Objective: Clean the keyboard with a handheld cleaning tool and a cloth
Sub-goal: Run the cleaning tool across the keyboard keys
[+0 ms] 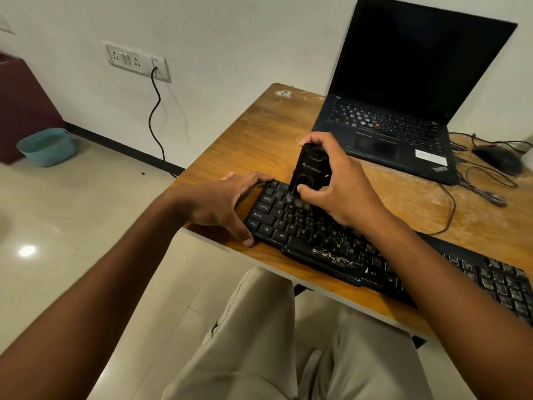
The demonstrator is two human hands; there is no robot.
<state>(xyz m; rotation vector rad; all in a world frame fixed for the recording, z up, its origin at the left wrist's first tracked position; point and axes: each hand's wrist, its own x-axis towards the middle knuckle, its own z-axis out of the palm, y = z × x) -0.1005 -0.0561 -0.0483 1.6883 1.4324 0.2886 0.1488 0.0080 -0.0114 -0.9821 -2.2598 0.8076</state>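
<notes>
A black keyboard [326, 249] lies along the front edge of the wooden desk [259, 134], with pale dust among its keys. My right hand [334, 183] grips a black handheld cleaning tool [310, 168] held upright, its brush end down on the upper left keys. My left hand [227, 203] rests on the keyboard's left end, fingers spread, thumb at the front corner. No cloth is in view.
An open black laptop [403, 111] stands at the back of the desk, with a black mouse [499, 158] and loose cables [473, 186] to its right. A wall socket [138, 62] with a hanging cord and a teal basket [47, 147] on the floor lie to the left.
</notes>
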